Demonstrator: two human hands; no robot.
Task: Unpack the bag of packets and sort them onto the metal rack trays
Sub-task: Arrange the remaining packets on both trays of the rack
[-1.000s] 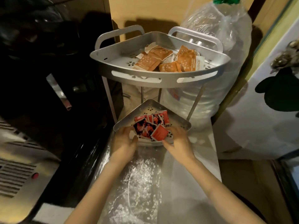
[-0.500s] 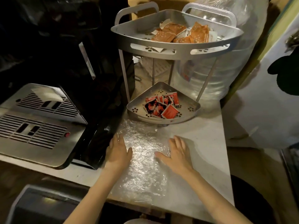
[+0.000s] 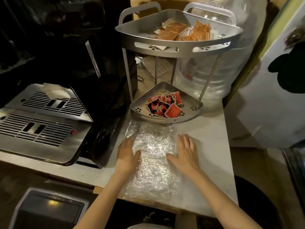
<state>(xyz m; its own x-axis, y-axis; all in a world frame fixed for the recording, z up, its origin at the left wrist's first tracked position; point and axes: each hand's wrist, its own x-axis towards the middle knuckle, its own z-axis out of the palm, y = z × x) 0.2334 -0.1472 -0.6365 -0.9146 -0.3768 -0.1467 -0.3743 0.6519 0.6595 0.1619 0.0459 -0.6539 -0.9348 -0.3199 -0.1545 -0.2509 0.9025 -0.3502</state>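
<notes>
Both hands are lying flat, fingers straight, holding nothing: the left hand (image 3: 126, 153) and right hand (image 3: 185, 152) are pressing the empty plastic bag (image 3: 151, 156) onto the countertop (image 3: 211, 146) near its front edge.

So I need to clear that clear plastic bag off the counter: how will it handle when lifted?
The plastic bag lies flat and crinkled, so it probably droops limply. It looks empty and thin, likely very light and apt to slide.

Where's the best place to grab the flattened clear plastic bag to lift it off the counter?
Probably the near edge of the clear plastic bag, pinched from the person's side: it lies flat on the white counter and seems to reach the counter's front edge. Both the left hand and right hand rest flat.
</notes>
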